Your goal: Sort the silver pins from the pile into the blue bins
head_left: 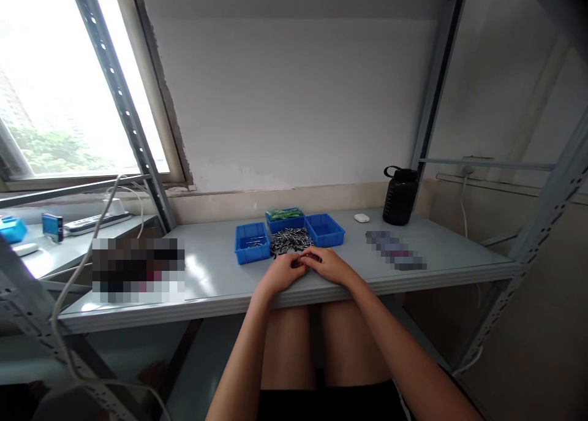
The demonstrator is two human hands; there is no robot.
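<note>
My left hand (282, 273) and my right hand (329, 265) meet at the front edge of the table (220, 286), fingertips together. Both are closed, their fingers bent inward; anything between them is hidden or too small to name. Just beyond lies a heap of small, thin metal pieces (292, 239), dark and silvery, partly covered by my hands. Left of the heap, a blue bin (252, 254) holds a few of the same slim pieces. Behind it, another blue bin (280, 226) contains green packets (283, 214). A third blue bin (327, 232) sits at the right.
A black bottle (399, 197) and a small white case (361, 218) stand toward the back right. Blurred-out items (395, 250) lie at the right and the far left. Metal shelf posts (120, 96) rise on both sides; a white cable (87, 255) hangs at left.
</note>
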